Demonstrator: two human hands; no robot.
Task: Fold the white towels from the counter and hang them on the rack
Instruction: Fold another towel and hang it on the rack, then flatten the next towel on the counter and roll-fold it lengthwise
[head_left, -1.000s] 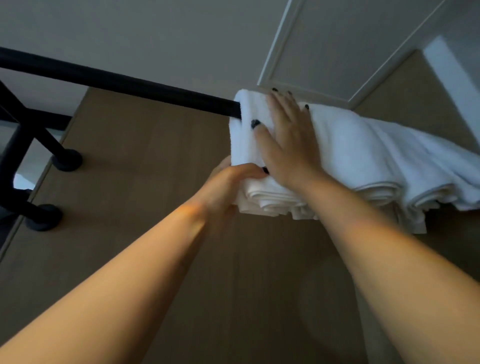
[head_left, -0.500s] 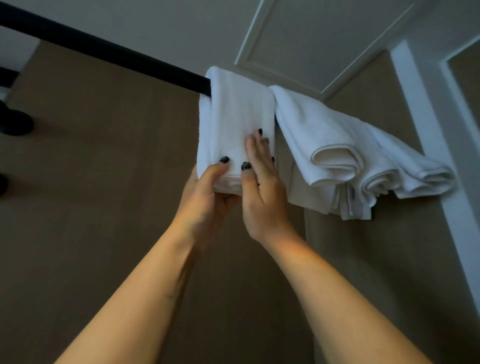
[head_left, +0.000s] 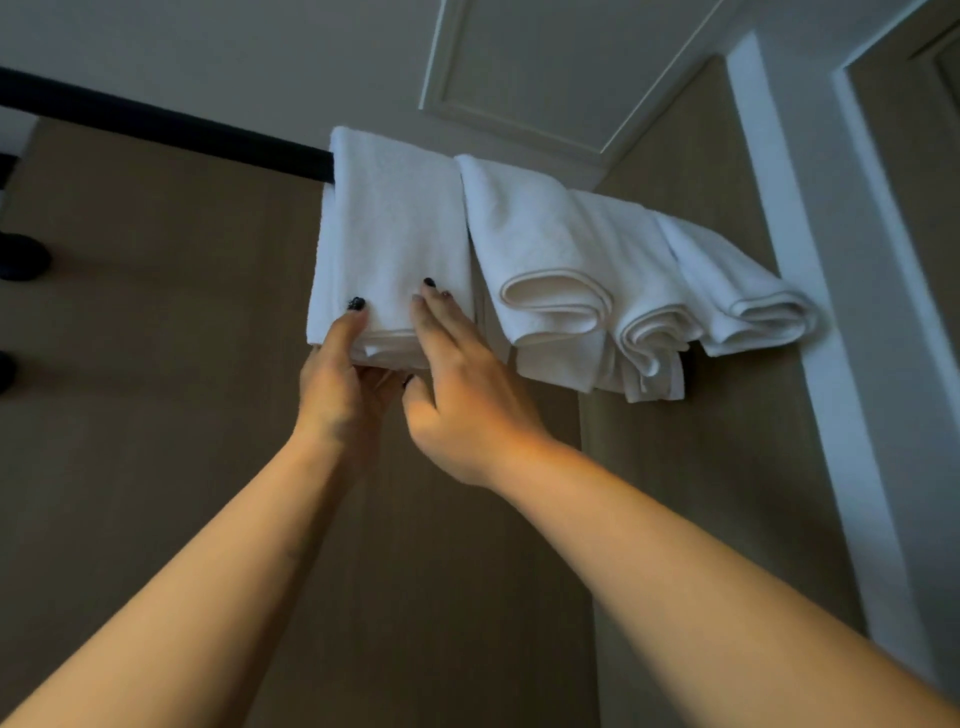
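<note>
A folded white towel (head_left: 395, 228) hangs over the black rack bar (head_left: 166, 130) above me. My left hand (head_left: 343, 389) pinches its lower edge, thumb on the front and fingers underneath. My right hand (head_left: 462, 389) lies flat against the towel's lower right part with straight fingers. To the right, three more folded white towels (head_left: 550, 249) (head_left: 639, 280) (head_left: 737, 291) hang side by side on the same bar, their looped ends drooping.
The brown wall (head_left: 156, 364) is behind the rack. Black round mounts (head_left: 23, 257) of the rack show at the far left. A white door frame (head_left: 789, 260) runs down the right side, close to the last towel.
My right hand slid from the top of the towel down to its lower edge. My left hand kept its hold at the bottom. The towel now hangs straighter, apart from the neighbouring towel.
</note>
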